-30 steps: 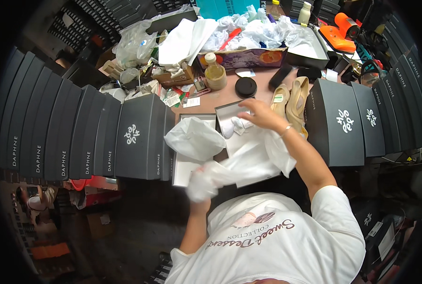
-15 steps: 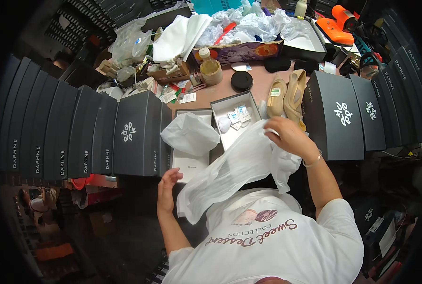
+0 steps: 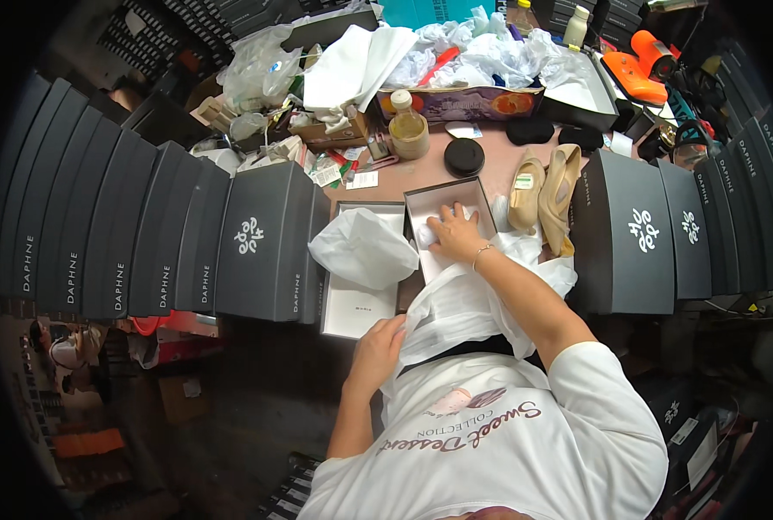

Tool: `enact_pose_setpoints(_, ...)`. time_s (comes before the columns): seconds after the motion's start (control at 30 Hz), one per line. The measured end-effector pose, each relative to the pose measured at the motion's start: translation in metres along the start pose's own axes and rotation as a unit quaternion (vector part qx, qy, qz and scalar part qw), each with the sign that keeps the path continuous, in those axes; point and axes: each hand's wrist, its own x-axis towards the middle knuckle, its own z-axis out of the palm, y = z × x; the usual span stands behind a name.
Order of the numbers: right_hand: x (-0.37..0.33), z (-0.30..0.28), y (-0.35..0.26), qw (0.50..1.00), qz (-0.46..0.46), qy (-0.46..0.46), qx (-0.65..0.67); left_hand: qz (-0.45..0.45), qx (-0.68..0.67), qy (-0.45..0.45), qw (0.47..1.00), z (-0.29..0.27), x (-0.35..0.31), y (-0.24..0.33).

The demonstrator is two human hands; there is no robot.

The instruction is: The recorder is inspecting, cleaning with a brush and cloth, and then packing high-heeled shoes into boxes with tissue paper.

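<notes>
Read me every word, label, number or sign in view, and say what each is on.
I won't copy wording or brands, but print stands here:
Left grey boxes: pale lettering, legible.
Right grey boxes: pale lettering, legible.
White T-shirt: lettering, upside down, legible.
White-lined open box on the left: print inside, too small to read.
Sticker in a beige shoe: too small.
Purple carton: too blurred.
White card: too small.

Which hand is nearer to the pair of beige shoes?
Right. The right hand is inside the open shoebox, just left of the beige shoes; the left hand is farther, lower left, beside the white wrapping paper.
</notes>
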Motion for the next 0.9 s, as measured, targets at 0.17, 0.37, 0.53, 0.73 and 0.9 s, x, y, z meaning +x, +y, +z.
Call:
enact_pose_setpoints(0.17,0.006,-0.022,0.022,0.98,0.006,0.115,0.162,0.0,-0.015,0.016,1.0,0.0,0.003,-0.006)
enact_pose_setpoints(0.37,0.005,-0.043,0.044,0.945,-0.007,0.064,0.32,0.018,-0.006,0.01,1.0,0.003,0.004,-0.009)
enact_pose_setpoints(0.53,0.001,-0.057,0.041,0.922,-0.016,0.095,0.375,0.022,-0.008,0.039,0.999,0.002,0.005,-0.007)
enact_pose_setpoints(0.73,0.009,-0.111,0.1,0.892,-0.012,0.31,0.328,0.014,-0.052,0.117,0.992,-0.019,0.021,-0.016)
enact_pose_setpoints(0.9,-0.028,-0.122,0.121,0.885,0.004,0.458,0.085,0.027,-0.04,0.076,0.996,-0.035,0.047,0.002)
